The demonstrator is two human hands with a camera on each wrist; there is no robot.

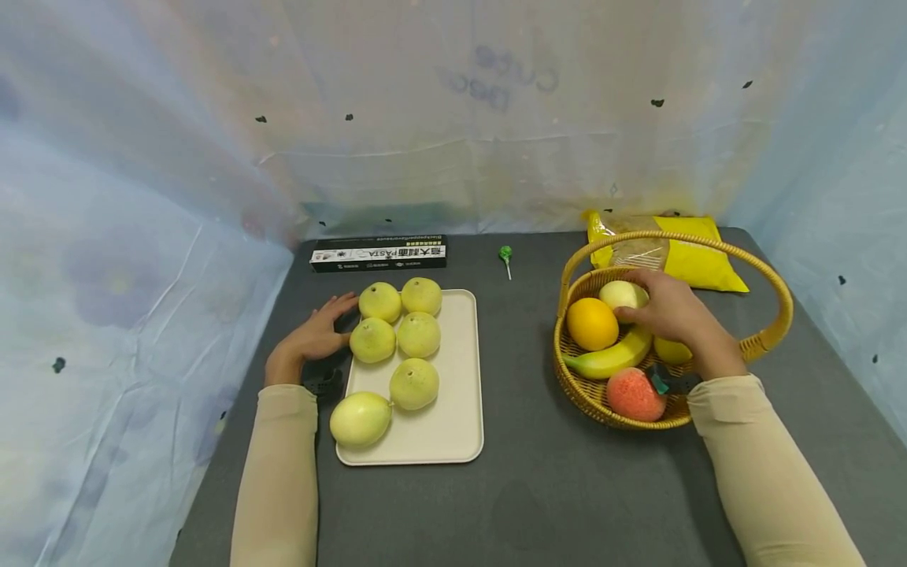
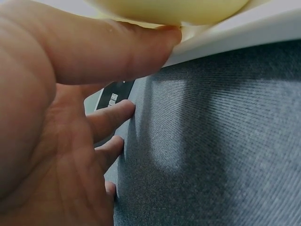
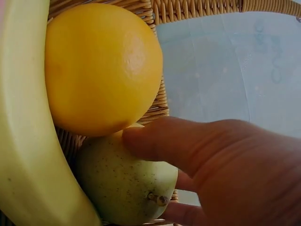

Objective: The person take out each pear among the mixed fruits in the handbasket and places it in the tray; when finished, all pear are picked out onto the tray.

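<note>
My right hand [image 1: 676, 311] reaches into a wicker basket [image 1: 583, 400], its thumb and fingers round a pale green, speckled pear [image 3: 127, 176] with a stub of stem. Against the pear sits an orange [image 1: 592, 324], with a banana [image 1: 616, 358] in front of both. A red peach [image 1: 636, 394] and a yellow fruit [image 1: 671, 351] lie under and beside my wrist. On the left, my left hand [image 1: 316, 335] rests with fingers spread at the edge of a cream tray [image 1: 459, 378]. Its thumb [image 2: 117, 52] lies along the tray's rim, just below a yellow-green fruit [image 1: 372, 340].
Several yellow-green round fruits [image 1: 418, 335] and one oval fruit [image 1: 361, 419] fill the tray's left half. Behind it lies a pasta box [image 1: 379, 253]. A green lollipop [image 1: 505, 253] is at the back middle. Beyond the basket's arched handle [image 1: 782, 315] lies a yellow bag [image 1: 701, 252].
</note>
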